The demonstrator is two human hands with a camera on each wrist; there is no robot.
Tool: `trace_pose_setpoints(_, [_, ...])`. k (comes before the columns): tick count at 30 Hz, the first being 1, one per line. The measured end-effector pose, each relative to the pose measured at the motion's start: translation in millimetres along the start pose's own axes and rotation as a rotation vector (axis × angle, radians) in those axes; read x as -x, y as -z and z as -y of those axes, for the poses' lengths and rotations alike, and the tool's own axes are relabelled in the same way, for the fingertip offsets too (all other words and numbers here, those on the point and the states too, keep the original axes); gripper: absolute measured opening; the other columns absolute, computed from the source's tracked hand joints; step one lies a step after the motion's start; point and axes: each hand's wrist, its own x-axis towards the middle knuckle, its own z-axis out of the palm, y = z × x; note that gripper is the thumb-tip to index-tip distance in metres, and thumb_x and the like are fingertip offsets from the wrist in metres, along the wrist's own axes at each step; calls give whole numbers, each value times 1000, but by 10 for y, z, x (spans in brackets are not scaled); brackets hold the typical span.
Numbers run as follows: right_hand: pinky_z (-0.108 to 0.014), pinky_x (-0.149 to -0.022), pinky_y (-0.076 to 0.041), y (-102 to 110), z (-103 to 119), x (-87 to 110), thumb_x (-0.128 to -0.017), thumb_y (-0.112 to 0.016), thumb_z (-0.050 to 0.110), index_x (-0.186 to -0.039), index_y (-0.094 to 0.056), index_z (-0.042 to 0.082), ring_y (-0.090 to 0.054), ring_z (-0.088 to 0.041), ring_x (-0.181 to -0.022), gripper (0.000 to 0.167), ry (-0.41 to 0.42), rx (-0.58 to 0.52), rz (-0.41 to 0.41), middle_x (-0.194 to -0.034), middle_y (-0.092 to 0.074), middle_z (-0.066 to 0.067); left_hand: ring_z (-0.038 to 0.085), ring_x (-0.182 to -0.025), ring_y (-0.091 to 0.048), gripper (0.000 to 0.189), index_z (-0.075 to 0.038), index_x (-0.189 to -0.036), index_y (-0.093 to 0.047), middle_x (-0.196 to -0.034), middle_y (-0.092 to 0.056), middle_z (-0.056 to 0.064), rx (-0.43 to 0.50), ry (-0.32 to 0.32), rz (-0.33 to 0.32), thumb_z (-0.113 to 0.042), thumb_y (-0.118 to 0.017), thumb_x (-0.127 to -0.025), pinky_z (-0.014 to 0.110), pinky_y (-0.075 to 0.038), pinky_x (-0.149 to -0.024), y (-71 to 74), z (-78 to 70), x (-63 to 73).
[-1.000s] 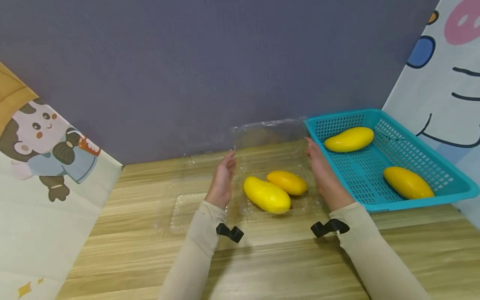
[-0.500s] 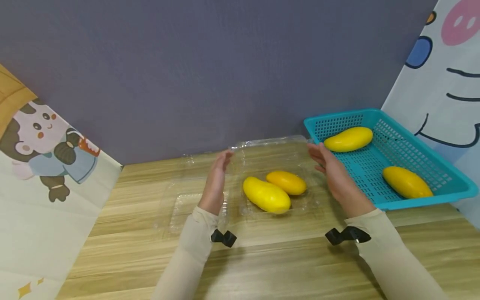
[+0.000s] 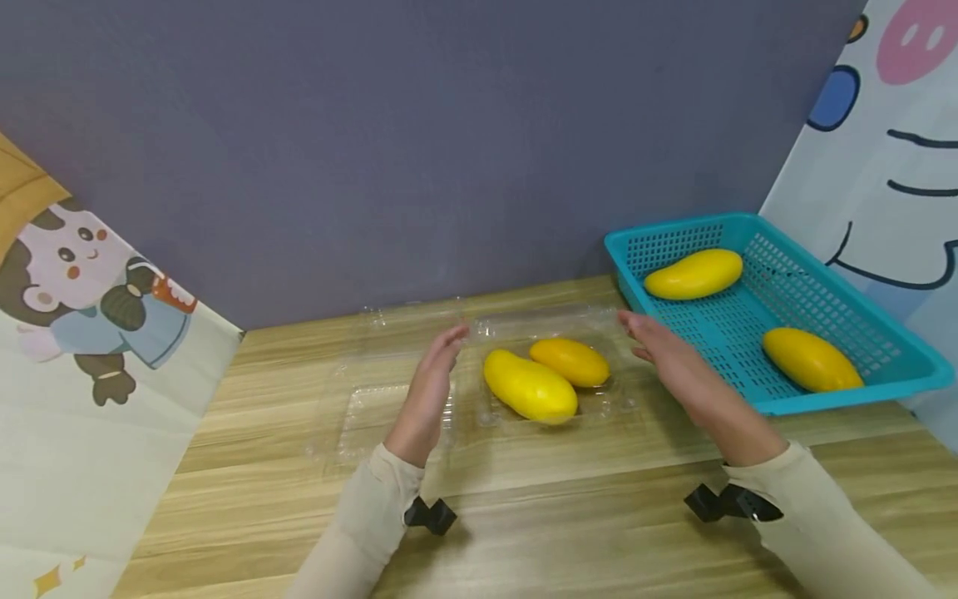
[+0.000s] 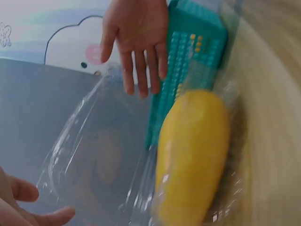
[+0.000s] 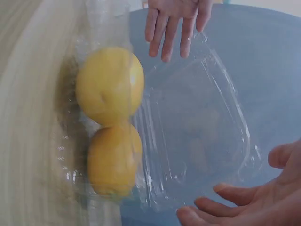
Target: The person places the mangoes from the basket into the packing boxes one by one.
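Observation:
A clear plastic clamshell box (image 3: pixel 608 408) stands on the table, holding two yellow mangoes, a larger one (image 3: pixel 530 387) in front and a smaller one (image 3: pixel 570 361) behind. Its clear lid (image 5: pixel 202 122) is raised and tilted at the back. My left hand (image 3: pixel 428 391) is at the lid's left side, fingers straight, palm inward. Across from it, my right hand (image 3: pixel 696 383) has straight fingers near the lid's right corner. Both hands are empty; whether the fingertips touch the lid I cannot tell.
To the right, a teal plastic basket (image 3: pixel 846 408) holds two more mangoes, one at the back (image 3: pixel 694 274) and one at the front (image 3: pixel 812 360). Left of the box lies another clear plastic container (image 3: pixel 359 420). A grey wall (image 3: pixel 419 166) rises behind the wooden table (image 3: pixel 539 532).
The lid's upper edge has come down from nearly upright toward the mangoes. Both forearms have drawn back and apart, the right one more. The mangoes stay put in the box.

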Motion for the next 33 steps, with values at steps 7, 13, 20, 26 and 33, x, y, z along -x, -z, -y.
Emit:
trace_pose_setpoints(7, [-73,-117,-14,-100,-51,66,-105,-20,56,-161,-8,11,-15,-51,-148,72,-48,22,-30,-167,-9,-19,36,-152,-20,50,-19,-155,-32,-166,-23,5,61,34,23,-29,-29,-107,63,-10,-124,-155,104,171])
trace_pose_setpoints(13, [-71,-120,-6,-171,-106,110,-106,-22,55,-161,-6,12,-1,-43,-153,71,-59,14,-61,-168,-5,-15,36,-154,-14,51,-26,-157,-24,-168,-14,8,51,31,-10,-29,-29,-106,67,-7,-123,-316,237,246])
trace_pose_setpoints(20, [-71,-120,-7,-282,-188,133,-106,-23,52,-161,-4,10,0,-45,-153,71,-57,-3,-80,-168,0,-17,31,-156,-6,57,-26,-158,-21,-169,-8,3,76,39,-78,-20,-35,-103,64,-7,-124,-459,332,267])
trace_pose_setpoints(26, [-72,-119,-5,-335,-220,114,-107,-25,50,-161,-3,13,2,-44,-153,69,-66,2,-90,-168,2,-15,35,-155,-11,61,-16,-157,-21,-168,-12,7,50,-4,-126,-16,-41,-100,61,-10,-125,-532,441,262])
trace_pose_setpoints(33, [-71,-120,-4,-388,-276,93,-108,-28,42,-160,-4,8,3,-45,-153,66,-59,-28,-90,-167,1,-19,31,-155,-13,60,-17,-155,-25,-167,-16,4,88,14,-108,-20,-45,-99,60,-13,-125,-475,512,203])
